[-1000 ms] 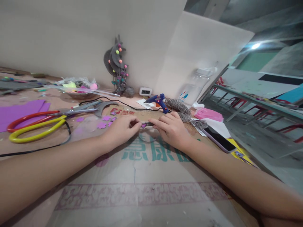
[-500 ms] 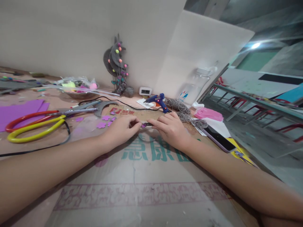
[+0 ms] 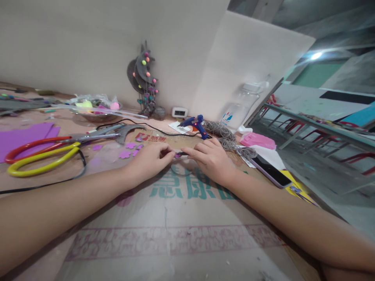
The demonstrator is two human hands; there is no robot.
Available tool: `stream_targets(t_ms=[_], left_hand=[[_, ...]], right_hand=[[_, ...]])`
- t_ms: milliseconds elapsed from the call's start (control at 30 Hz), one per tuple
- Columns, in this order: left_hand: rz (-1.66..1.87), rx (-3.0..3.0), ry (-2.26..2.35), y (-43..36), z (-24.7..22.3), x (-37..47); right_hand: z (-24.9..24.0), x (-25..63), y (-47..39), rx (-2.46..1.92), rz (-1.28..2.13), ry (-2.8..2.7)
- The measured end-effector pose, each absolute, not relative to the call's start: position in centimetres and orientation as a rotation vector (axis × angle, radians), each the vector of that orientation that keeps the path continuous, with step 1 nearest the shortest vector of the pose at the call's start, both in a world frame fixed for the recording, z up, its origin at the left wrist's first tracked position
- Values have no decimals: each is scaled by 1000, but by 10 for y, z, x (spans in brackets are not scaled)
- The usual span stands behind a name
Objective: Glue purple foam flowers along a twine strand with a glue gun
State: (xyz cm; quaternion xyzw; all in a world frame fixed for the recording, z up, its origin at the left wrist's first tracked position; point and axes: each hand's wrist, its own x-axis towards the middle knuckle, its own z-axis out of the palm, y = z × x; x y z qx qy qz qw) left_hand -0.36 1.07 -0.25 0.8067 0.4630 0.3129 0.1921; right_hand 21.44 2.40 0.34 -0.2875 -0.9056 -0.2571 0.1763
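Note:
My left hand [image 3: 154, 159] pinches a small purple piece [image 3: 177, 155] between thumb and forefinger above the cardboard mat [image 3: 175, 222]. Opposite it, my right hand [image 3: 211, 159] is closed on a thin dark piece [image 3: 184, 153] whose tip meets the purple one; its kind is too small to make out. Several purple flower cutouts [image 3: 125, 154] lie just left of my left hand. Beyond my right hand stands a blue glue gun [image 3: 197, 125] with a red light on.
Scissors with red and yellow handles [image 3: 43, 160] lie at left by purple sheets [image 3: 23, 136]. Grey yarn [image 3: 221, 132], a phone [image 3: 271, 171] and a bottle [image 3: 240, 107] sit at right. A small clock [image 3: 179, 112] and a grey hanging ornament [image 3: 145, 78] are at the back.
Both hands stay almost where they were, still holding the small pieces together. The view has shifted very slightly.

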Motion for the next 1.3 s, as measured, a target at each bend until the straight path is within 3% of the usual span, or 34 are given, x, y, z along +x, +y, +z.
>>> stream_targets(t_ms=[1300], left_hand=[[876,2166,1306,10,1,-4]], right_hand=[[4,215,24,-820,-655,-2534]])
